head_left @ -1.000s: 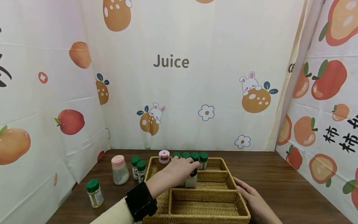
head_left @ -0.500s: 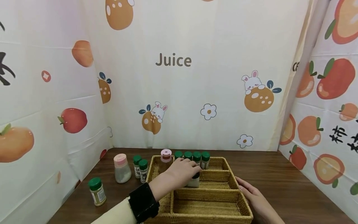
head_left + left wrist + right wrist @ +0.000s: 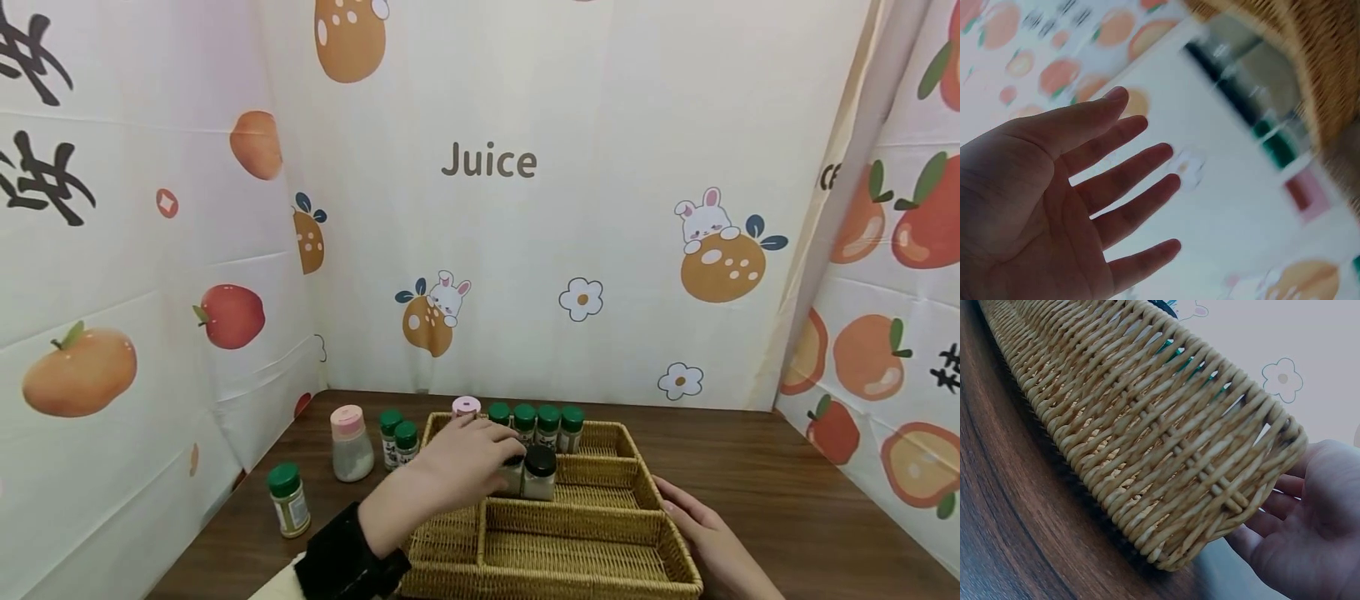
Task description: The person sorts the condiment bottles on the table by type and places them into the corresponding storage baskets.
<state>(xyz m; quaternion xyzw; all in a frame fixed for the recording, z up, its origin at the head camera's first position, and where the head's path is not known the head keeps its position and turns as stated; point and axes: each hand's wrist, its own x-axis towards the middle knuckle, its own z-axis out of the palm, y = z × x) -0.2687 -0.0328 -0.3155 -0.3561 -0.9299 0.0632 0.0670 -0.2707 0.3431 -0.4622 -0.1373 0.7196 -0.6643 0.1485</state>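
A woven basket (image 3: 555, 578) with several compartments stands on the table. Two clear jars with black lids sit side by side in its middle compartment. The right jar (image 3: 539, 475) is in full view; the left jar (image 3: 512, 478) is partly hidden by my left hand (image 3: 453, 462). That hand hovers over the basket's left part, and in the left wrist view its fingers (image 3: 1129, 181) are spread and hold nothing. My right hand (image 3: 712, 537) rests against the basket's right side, its fingers partly behind the woven corner in the right wrist view.
Several green-capped bottles (image 3: 548, 427) and a pink-capped bottle (image 3: 466, 407) stand in the back compartment. Left of the basket are a pink-capped shaker (image 3: 351, 446), two green-capped bottles (image 3: 397, 437) and a lone green-capped bottle (image 3: 289, 502). A printed curtain (image 3: 510, 250) backs the table.
My left hand has let go of the right black-lidded jar and drawn left, uncovering its lid. The head view has turned slightly left. My right hand stays at the basket's side.
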